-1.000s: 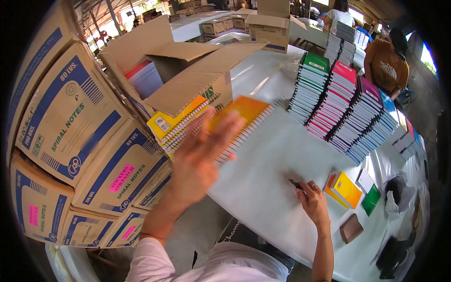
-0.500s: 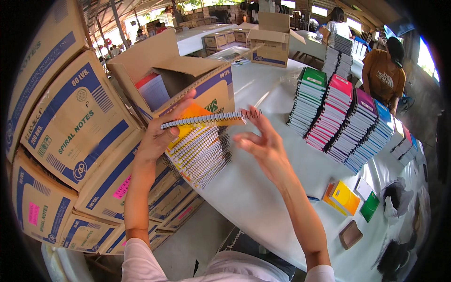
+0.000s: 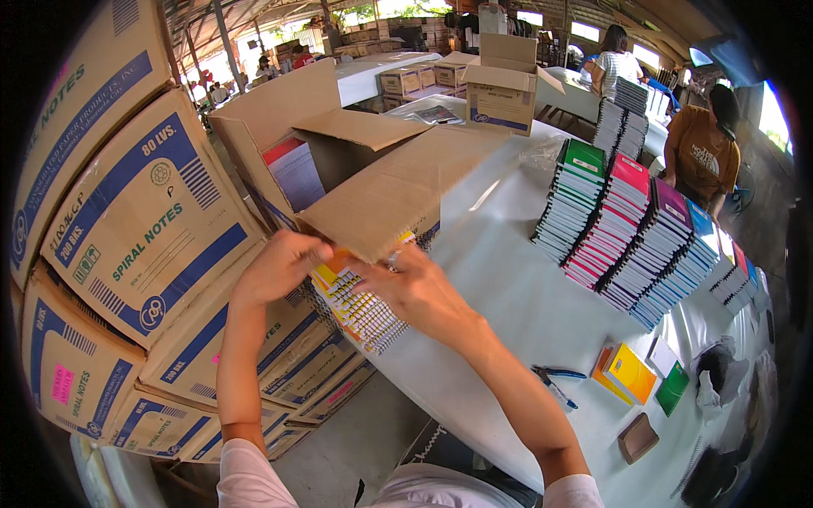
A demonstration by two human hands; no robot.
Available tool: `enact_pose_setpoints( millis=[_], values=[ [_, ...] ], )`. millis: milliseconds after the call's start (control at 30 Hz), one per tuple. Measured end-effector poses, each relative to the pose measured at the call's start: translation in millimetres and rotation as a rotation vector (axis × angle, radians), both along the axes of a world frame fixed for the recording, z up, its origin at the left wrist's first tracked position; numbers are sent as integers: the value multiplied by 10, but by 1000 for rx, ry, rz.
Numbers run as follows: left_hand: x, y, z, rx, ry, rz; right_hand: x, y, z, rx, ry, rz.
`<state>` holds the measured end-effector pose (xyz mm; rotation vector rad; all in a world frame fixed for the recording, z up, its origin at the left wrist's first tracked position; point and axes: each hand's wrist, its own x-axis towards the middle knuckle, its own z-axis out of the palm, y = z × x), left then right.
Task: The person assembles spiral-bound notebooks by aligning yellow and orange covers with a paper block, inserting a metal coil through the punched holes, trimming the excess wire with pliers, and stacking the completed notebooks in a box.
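Observation:
A stack of yellow spiral notebooks (image 3: 366,317) stands at the table's left edge, in front of an open carton (image 3: 292,173). The carton's loose flap (image 3: 398,190) juts over the stack and hides part of its top. At the upper left end of the stack is my left hand (image 3: 281,264), thumb bent over, closed on a notebook with an orange-yellow cover of which only slivers show. My right hand (image 3: 419,288) reaches in from the right, its bent fingers over the stack's top by the flap's corner. Blur and the flap hide what those fingers hold.
Piled cartons (image 3: 152,220) wall the left side. Tall stacks of coloured spiral notebooks (image 3: 610,229) stand right on the white table (image 3: 483,313). Nearer lie pliers (image 3: 556,383), a yellow notebook (image 3: 628,372), a green one (image 3: 673,389) and a brown block (image 3: 637,438). A co-worker (image 3: 701,152) stands far right.
The notebook held up between my hands has come down to the stack's top. My right hand moved left and down. The carton's flap now hangs over the stack, and the pliers have come into view.

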<state>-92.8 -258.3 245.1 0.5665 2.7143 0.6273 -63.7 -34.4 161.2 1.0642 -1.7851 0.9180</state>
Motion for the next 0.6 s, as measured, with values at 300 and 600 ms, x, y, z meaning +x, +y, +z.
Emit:
enact_pose_setpoints(
  millis=[300,600],
  values=[
    [259,-158,-230,26,428,-278,441,1111,-370,-194,-344,-520],
    [772,222,-471,163,925,-320,2348,3997,-1788,-112,-1055,-1922]
  ],
)
